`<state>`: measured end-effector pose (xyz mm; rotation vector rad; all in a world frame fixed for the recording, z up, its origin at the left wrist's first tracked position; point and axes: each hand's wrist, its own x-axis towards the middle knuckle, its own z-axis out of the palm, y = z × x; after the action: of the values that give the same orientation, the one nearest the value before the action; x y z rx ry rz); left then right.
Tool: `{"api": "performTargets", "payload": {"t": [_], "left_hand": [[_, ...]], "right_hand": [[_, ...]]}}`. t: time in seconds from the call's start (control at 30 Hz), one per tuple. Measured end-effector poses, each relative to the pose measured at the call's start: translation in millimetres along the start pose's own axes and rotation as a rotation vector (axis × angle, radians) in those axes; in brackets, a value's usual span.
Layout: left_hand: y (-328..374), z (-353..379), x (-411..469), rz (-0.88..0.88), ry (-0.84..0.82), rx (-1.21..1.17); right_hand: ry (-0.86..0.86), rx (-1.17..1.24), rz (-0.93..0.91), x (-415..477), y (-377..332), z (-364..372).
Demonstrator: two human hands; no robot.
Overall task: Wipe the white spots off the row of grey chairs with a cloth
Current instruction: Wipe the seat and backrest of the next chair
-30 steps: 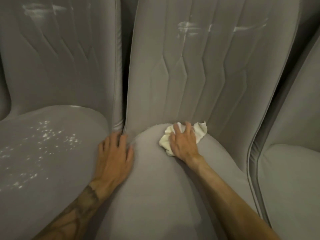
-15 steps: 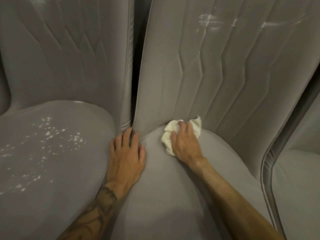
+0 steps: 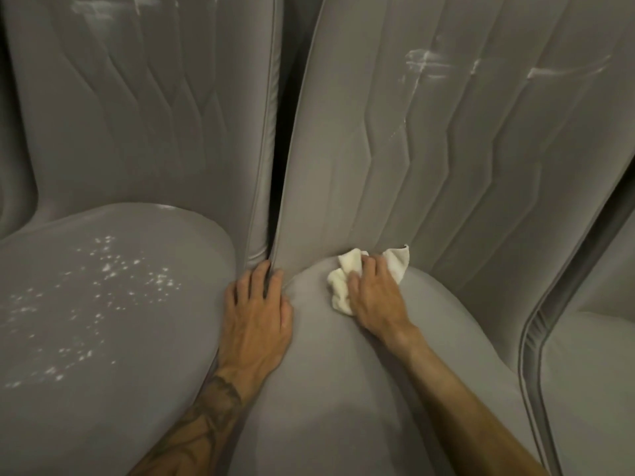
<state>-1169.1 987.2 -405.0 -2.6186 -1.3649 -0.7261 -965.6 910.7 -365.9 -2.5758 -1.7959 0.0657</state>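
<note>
Left fingers [image 3: 262,274] have crept forward since a second ago, and their tips now sit at the foot of the dark gap between the two backrests, where before they lay short of it. They are spread and nearly straight, holding nothing, with the left hand [image 3: 256,317] pressed flat on the near edge of the middle chair [image 3: 326,400] beside the left chair [image 3: 86,355]. The right fingers [image 3: 372,269] have hardly shifted. They are bent down over the cloth [image 3: 338,292] and grip it bunched against the back of the middle seat, just where the seat meets its backrest. The white cloth shows on both sides of those fingers: a crumpled lump under the thumb side and a loose corner sticking up behind the knuckles against the backrest. The right hand [image 3: 374,298] covers the rest. Around it the middle seat looks plain grey. White smears [image 3: 426,63] run high on the middle backrest. White spots [image 3: 113,280] lie scattered over the left chair's seat, well apart from the cloth.
</note>
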Motion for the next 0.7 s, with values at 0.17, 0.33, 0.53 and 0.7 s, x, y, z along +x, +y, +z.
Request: {"api": "performTargets", "payload": {"t": [0.17,0.33,0.53,0.7], "left_hand": [[1.0,-2.3,0.3,-0.011,0.003,-0.015],[1.3,-7.5,1.1,-0.015,-0.009,-0.036],[4.7,-13.4,1.2,-0.028,-0.028,-0.024],[5.0,-14.8,1.6,-0.027,-0.023,-0.052]], "right_hand": [[0.11,0.253,-0.135,6.1,-59.4,4.2],[0.1,0.141,-0.141,12.4,-15.0,5.8],[0.182,0.286,0.074,15.4,-39.9,6.2],[0.159,0.388,-0.262,-5.6,-63.9,14.5]]}}
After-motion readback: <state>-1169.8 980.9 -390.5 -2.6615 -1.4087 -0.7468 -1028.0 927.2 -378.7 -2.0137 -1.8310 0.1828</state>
